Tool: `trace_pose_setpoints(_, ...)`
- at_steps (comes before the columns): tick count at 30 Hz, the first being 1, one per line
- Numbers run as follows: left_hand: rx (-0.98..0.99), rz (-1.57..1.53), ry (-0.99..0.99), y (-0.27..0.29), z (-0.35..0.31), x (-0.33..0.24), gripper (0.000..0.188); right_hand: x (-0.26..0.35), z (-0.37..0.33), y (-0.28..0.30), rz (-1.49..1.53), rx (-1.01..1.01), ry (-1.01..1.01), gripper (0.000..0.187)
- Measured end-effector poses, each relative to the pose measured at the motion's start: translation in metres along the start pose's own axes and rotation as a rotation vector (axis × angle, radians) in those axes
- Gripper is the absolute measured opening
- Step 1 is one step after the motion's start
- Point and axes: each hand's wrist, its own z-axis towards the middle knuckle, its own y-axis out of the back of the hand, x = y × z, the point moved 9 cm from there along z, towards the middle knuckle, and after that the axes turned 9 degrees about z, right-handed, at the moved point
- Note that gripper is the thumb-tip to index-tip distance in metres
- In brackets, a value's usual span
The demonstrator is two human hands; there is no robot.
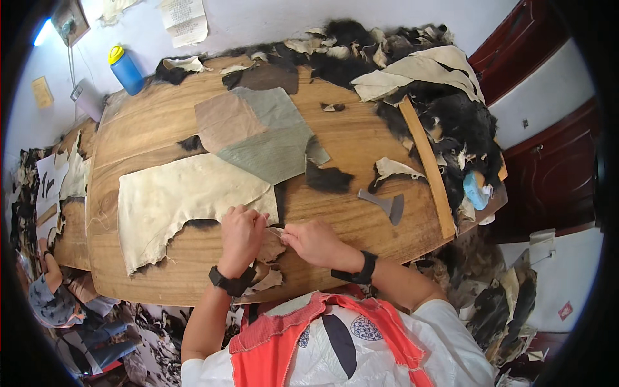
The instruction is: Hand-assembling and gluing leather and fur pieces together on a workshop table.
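Note:
My left hand (241,237) is closed in a pinch at the front edge of a large cream hide piece (174,190), which lies skin side up with a ragged lower edge. What its fingertips hold is too small to make out. Just to its right, my right hand (317,244) pinches the edge of a small hide scrap (273,248) between thumb and fingers. The scrap hangs between both hands near the table's front edge. Another pale scrap (267,281) lies below it. Dark wristbands sit on both wrists.
Joined grey-green and brown hide panels (274,151) lie beyond on the wooden table (361,138). At right are a hatchet-shaped blade (387,205), a wooden strip (425,164) and piled black fur (445,122). A blue bottle (127,72) stands far left. Another person (55,297) sits at left.

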Motion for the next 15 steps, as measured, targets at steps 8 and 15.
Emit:
trace_pose_setpoints(8,-0.005,-0.120,-0.157,-0.011,0.000,-0.007,0.007,0.082,-0.041,-0.001,0.044,0.381,0.261,0.020)
trace_pose_setpoints(15,0.164,-0.495,-0.337,0.020,-0.035,-0.037,0.008,0.015,0.018,0.004,0.476,0.102,0.097,0.023)
